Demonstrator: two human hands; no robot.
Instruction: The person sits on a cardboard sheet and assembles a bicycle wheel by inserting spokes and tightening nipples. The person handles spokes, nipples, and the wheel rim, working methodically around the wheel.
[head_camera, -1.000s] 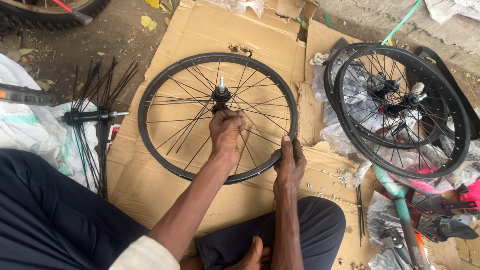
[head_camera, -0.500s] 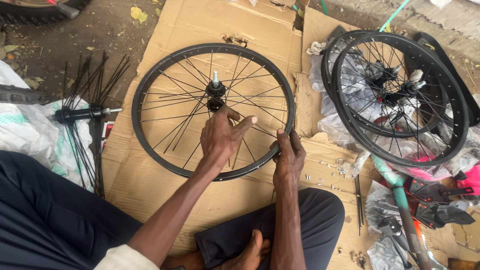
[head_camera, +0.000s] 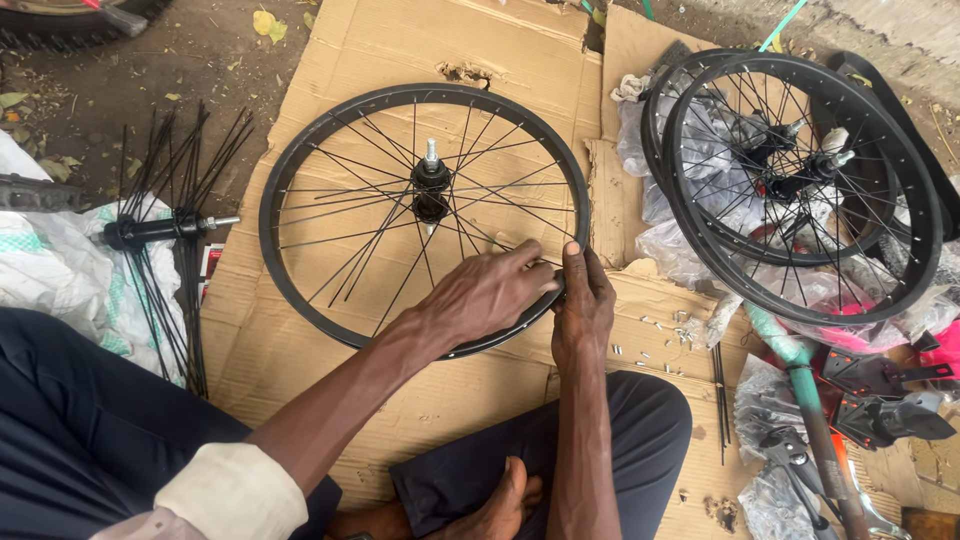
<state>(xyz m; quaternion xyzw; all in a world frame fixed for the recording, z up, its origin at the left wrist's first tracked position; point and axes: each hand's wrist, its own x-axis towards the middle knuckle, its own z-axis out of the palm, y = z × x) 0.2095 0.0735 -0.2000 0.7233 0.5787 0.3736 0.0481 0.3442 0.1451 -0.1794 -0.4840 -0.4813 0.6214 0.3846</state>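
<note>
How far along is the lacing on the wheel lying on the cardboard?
Most spokes already run from the hub to the black rim. In hand: the left hand and right hand meet at the rim's near right edge, fingers on a spoke end. Left: loose nipples on the cardboard, and a second spoked hub lying rimless beside it.

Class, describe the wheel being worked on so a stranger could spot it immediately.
On the flattened cardboard lies one black spoked wheel, flat and alone. Both the left hand and right hand rest at its near rim, unlike the stacked wheels to the right.
</note>
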